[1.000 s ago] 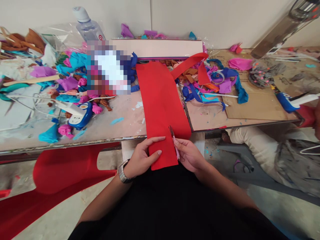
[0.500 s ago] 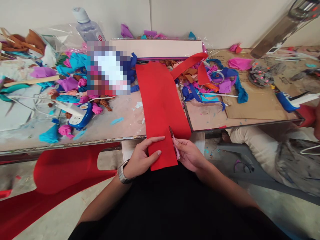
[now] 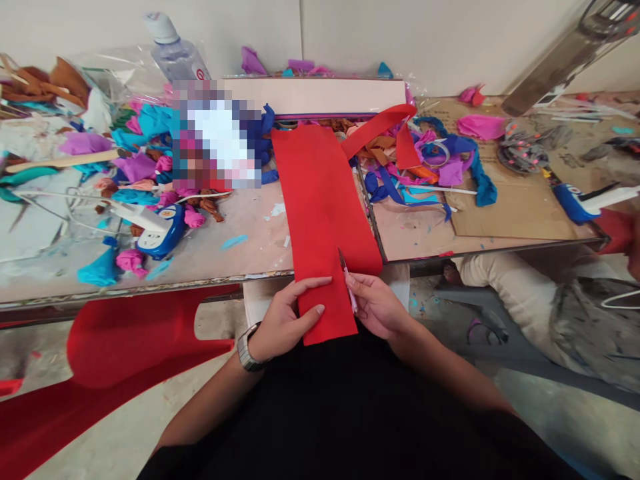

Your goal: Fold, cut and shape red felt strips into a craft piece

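A long red fabric sheet lies over the table's front edge, its near end raised above my lap. My left hand grips that end from the left, thumb and fingers on top and the rest hidden beneath. In my right hand is a pair of scissors with pink handles. The blades point away from me and lie in the sheet, with a cut running along its right side. To the right of the blades, a part of the sheet hangs curved over the edge.
Coloured fabric scraps crowd the left side, near a blue-and-white power socket and a clear bottle. More scraps lie right, beside flat cardboard. A red chair stands lower left; another person's leg is at right.
Both hands and the near end of the red fabric have shifted very slightly toward me. The scissors' handles look closer together than before.
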Available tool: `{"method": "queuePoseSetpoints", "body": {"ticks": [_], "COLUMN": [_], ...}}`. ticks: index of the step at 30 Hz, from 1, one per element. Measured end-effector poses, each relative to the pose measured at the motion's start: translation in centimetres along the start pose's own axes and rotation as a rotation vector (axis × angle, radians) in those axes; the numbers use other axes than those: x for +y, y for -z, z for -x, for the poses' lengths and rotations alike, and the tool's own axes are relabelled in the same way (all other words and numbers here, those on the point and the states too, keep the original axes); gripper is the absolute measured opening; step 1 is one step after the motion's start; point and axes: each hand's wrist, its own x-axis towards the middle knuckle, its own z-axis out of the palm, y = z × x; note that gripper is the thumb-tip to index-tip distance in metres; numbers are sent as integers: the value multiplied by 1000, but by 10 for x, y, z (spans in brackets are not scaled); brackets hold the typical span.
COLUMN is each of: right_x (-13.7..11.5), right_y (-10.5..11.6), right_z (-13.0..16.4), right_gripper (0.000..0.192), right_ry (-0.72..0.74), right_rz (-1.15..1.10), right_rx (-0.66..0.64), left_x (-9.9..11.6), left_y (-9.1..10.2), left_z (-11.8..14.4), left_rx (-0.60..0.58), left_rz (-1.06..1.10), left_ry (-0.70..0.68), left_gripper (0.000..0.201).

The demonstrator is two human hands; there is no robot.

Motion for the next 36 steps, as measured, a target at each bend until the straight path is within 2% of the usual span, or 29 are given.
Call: {"method": "queuePoseSetpoints", "body": {"ticks": [20, 36], "right_x": [2, -3], "right_y": [-3, 0], "right_z": [0, -5], "right_gripper": [43, 45], "right_ry": [29, 1], "right_rz": [11, 26], "right_rx": [9, -2], "left_x": [1, 3], "left_y": [1, -4], "left_z": [2, 8], "left_rx": [5, -9], "left_rz": [-4, -109], "left_ry": [-3, -36], "left_gripper": [46, 43]}}
